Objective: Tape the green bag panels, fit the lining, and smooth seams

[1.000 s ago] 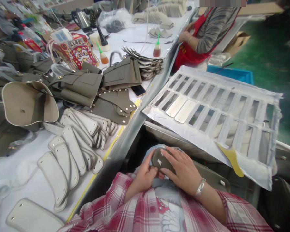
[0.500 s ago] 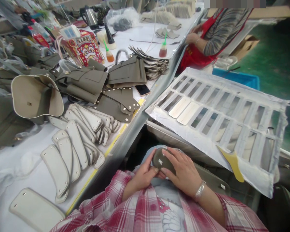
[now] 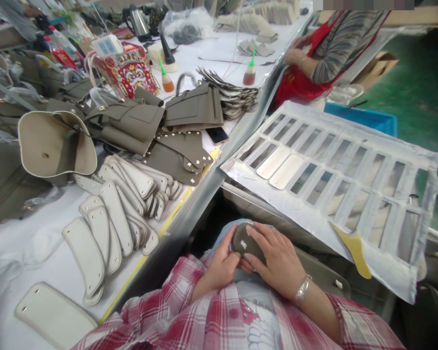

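- Left hand (image 3: 222, 266) and right hand (image 3: 279, 260) together in the lap, both grasping a small olive leather piece (image 3: 245, 242).
- Left thumb up along the piece's near edge; right fingers spread over its far side.
- Piece held just above a plaid shirt (image 3: 211, 316), below the table edge (image 3: 200, 194).
- Silver bracelet (image 3: 302, 288) on the right wrist.
- Pale tabs (image 3: 120, 214) fanned in rows on the table, left of the hands.
- Olive bag parts (image 3: 131, 121) heaped beyond the tabs.
- White slotted tray (image 3: 336, 170) to the right, two pale strips (image 3: 281, 167) in its slots, a yellow scraper (image 3: 354, 245) on its near edge.
- Another person in a red apron (image 3: 295, 80) at the table's far end.
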A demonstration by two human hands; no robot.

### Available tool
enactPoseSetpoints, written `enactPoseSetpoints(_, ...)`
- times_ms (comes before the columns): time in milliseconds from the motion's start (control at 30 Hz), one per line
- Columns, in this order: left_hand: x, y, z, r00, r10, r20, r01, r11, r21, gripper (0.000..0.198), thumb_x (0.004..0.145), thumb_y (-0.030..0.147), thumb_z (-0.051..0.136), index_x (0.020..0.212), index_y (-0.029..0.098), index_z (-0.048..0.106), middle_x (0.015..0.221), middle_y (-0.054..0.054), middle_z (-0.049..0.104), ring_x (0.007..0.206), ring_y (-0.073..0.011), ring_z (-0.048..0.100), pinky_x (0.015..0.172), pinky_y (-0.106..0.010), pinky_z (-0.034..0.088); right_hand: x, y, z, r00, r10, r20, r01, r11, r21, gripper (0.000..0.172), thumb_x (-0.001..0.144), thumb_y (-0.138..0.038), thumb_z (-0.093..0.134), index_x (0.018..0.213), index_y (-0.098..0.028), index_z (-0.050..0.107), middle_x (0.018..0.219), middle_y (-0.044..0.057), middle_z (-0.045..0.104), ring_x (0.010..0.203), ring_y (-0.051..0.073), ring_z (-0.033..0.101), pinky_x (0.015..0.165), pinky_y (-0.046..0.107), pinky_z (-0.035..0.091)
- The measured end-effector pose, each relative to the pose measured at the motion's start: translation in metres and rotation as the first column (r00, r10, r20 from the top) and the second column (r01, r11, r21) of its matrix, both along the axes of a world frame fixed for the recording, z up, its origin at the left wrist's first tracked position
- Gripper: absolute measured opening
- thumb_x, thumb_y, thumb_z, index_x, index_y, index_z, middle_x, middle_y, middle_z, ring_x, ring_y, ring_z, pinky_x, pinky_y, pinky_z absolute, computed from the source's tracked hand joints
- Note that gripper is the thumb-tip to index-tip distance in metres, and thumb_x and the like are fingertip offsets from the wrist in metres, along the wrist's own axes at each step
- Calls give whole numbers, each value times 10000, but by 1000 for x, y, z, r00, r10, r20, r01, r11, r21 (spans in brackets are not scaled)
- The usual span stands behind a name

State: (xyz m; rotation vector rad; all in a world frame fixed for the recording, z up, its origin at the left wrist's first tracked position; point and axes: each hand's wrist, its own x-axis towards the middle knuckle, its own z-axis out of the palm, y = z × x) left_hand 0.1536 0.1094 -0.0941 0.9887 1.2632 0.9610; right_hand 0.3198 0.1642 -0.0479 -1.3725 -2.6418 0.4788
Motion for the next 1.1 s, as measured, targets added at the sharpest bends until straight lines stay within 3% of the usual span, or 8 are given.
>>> enactPoseSetpoints(200,1,0,9,992,29,123,-26,999,-27,653,803,204,454,1417,237,233,1334,-91,458,1086,-229,548,916,-387,471,-2,-1,1,1000,5,-7,-5,1000,-5,522,822,-419,503,1310,-249,437,1346,73,435,1184,268,416,966,463,355)
enactPoseSetpoints(300,-11,4,10,945,-72,320,103,991,-82,730,812,248,488,1443,217,123,1020,-98,639,753,-195,651,721,-364,536,-3,-2,1,1000,3,-2,-3,1000,-5,533,817,-432,510,1313,-252,438,1354,73,430,1185,269,415,968,461,357)
enactPoseSetpoints(367,-23,12,11,910,-128,394,186,976,-112,733,823,286,496,1443,183,119,737,-47,651,572,-174,627,588,-317,529,-3,-3,1,1000,1,2,-1,1000,-2,537,821,-445,507,1318,-257,433,1364,69,421,1195,269,406,978,465,348)
enactPoseSetpoints(467,-36,30,16,936,-232,265,264,960,-93,621,870,377,459,1416,169,247,544,9,566,447,-143,566,453,-232,467,-3,-4,2,1000,0,13,0,1000,0,541,824,-460,506,1322,-265,430,1381,63,405,1214,270,387,993,472,332)
enactPoseSetpoints(600,-37,49,30,908,-419,-10,416,905,-85,591,842,366,536,1380,235,331,722,-19,620,386,-88,516,374,-181,419,-1,-7,3,1000,-10,19,10,1000,2,545,828,-465,505,1329,-266,426,1390,62,396,1227,268,375,993,470,333)
enactPoseSetpoints(767,-33,53,39,897,-436,-66,431,899,-80,551,850,285,491,1374,272,322,1010,-73,614,402,-58,518,365,-169,426,-2,-7,2,1000,-2,16,2,1000,4,562,822,-480,513,1340,-287,411,1393,58,396,1225,277,380,984,488,337)
enactPoseSetpoints(933,-32,51,37,896,-434,-97,431,901,-56,558,848,284,491,1379,257,323,997,-55,622,404,-36,483,391,-156,420,4,-6,0,999,50,9,-50,998,38,591,831,-471,499,1358,-226,388,1403,80,389,1248,267,371,996,473,340)
enactPoseSetpoints(1100,-33,50,29,892,-449,-47,445,892,-77,558,876,352,465,1397,276,279,875,-19,625,392,-42,465,370,-152,383,37,-26,-13,993,36,109,-55,982,181,697,808,-483,539,1396,-176,321,1457,94,300,1316,285,276,1036,509,278)
